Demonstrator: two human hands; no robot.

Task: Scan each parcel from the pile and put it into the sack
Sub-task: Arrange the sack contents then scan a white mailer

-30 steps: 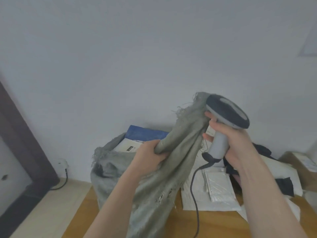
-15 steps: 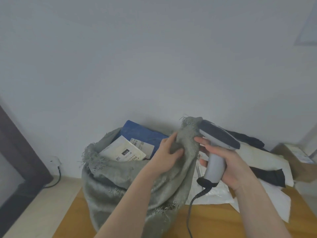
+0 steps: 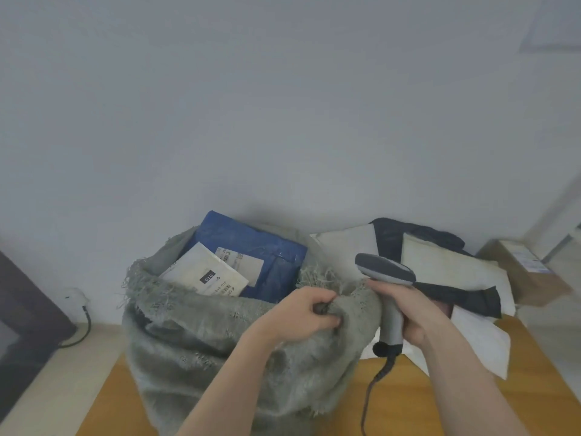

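Sack (image 3: 195,335) rim in L hand (image 3: 301,316)

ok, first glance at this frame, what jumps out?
The frayed grey woven sack at centre, mouth open, with a blue plastic parcel and a white labelled envelope sticking out of it. The left hand grips the sack's rim, while the right hand holds a grey corded handheld barcode scanner beside it. Behind the scanner, a pile of white and black mailer parcels lies on the wooden table.
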